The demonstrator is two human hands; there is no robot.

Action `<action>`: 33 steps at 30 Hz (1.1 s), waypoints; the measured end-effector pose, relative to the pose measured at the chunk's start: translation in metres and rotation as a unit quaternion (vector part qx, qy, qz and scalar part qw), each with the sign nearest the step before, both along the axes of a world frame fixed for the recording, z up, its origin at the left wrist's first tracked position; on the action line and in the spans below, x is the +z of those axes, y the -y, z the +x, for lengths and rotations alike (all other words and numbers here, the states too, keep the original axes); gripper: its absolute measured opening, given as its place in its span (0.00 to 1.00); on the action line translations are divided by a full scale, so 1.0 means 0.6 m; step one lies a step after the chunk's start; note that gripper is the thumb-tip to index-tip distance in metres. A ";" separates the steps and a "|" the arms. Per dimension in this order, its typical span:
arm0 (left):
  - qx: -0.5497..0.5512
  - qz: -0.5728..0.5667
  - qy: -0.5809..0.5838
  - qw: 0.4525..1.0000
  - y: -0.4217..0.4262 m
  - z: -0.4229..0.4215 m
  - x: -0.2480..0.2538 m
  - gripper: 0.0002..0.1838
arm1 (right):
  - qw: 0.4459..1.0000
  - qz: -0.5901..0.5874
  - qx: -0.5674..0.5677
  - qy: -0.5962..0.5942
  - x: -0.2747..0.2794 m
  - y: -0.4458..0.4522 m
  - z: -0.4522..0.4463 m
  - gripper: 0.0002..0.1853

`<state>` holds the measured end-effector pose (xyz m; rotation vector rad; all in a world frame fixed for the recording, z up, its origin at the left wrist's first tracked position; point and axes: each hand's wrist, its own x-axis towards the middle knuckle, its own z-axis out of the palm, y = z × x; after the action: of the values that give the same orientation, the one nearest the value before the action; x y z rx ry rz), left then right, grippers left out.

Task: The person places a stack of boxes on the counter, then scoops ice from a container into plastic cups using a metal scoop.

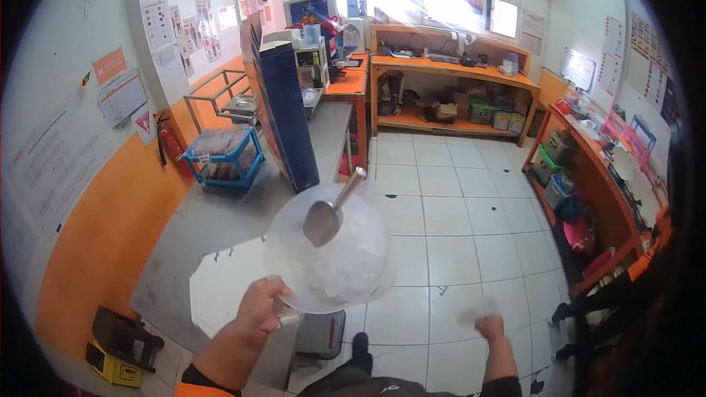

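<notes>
A round translucent bowl holds a clear, whitish material that looks like ice or plastic. A metal scoop rests in it, its handle pointing up to the right. My left hand grips the near-left rim of the bowl, fingers closed. My right hand is away to the lower right above the tiled floor, blurred, and its fingers cannot be made out clearly. Beneath the bowl and left hand, a white board lies on the grey table.
A blue crate with packets and a tall dark panel stand on the table. Orange shelving is at the back. At right are a cluttered bench and a person's legs. A grey stool is below.
</notes>
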<state>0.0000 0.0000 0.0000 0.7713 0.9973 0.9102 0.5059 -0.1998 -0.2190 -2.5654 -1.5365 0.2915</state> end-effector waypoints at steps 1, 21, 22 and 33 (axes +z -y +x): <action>0.015 0.027 -0.015 0.999 0.010 -0.002 0.040 0.12 | 1.000 0.002 0.004 -0.008 -0.003 -0.009 -0.014 0.12; 0.236 0.149 -0.621 0.732 -0.449 -0.021 0.054 0.27 | 0.900 0.227 0.373 -0.018 0.219 -1.172 -0.128 0.10; 0.238 0.202 -0.611 0.728 -0.467 -0.009 0.080 0.34 | 0.897 0.188 0.400 -0.009 0.226 -1.225 -0.147 0.10; 0.273 0.159 -0.558 0.767 -0.736 0.158 0.183 0.20 | 0.813 -0.020 0.578 0.066 0.225 -1.479 -0.222 0.26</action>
<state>0.0950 0.4416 0.1099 1.4143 2.2484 1.1254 0.3729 0.6874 -0.0842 -1.3172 -2.9543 0.2330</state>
